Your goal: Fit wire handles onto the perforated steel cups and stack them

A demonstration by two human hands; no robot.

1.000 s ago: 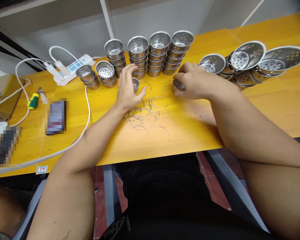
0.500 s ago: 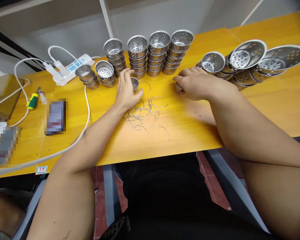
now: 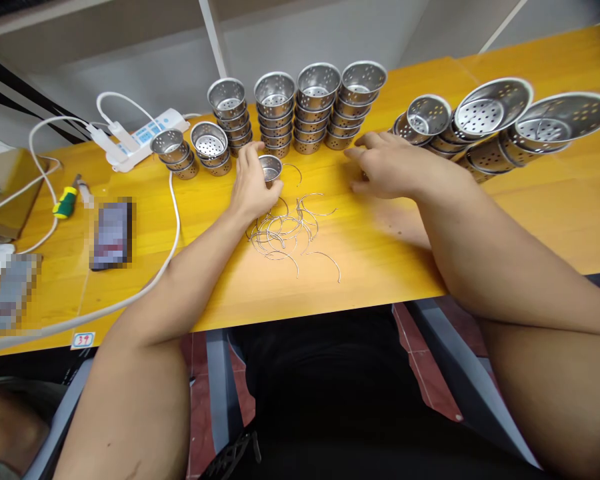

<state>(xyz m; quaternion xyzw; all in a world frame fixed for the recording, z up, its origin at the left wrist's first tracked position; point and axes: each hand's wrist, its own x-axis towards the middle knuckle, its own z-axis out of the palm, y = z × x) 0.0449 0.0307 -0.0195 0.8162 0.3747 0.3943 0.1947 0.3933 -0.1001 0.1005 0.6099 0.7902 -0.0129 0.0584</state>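
My left hand (image 3: 250,183) curls round a small perforated metal cup (image 3: 271,169), thumb on the near side and fingers on the far side. Just in front of it is a loose pile of thin curved wires (image 3: 283,230), with one more wire arc (image 3: 294,173) beside the cup. My right hand (image 3: 387,165) is palm down over the near end of a leaning row of perforated cups (image 3: 429,117). Its forefinger and thumb are apart and slightly blurred. What lies under this hand is mostly hidden.
Upright stacks of perforated cups (image 3: 310,113) line the back. Two larger leaning stacks (image 3: 495,110) are at the right. On the left are a power strip (image 3: 150,137), a white cable (image 3: 176,213), a green-yellow screwdriver (image 3: 66,202) and a phone (image 3: 111,235).
My right hand's fingers have opened off a cup at their tips, and the nearest leaning cups have shifted slightly. My left thumb has drawn in closer to the small cup.
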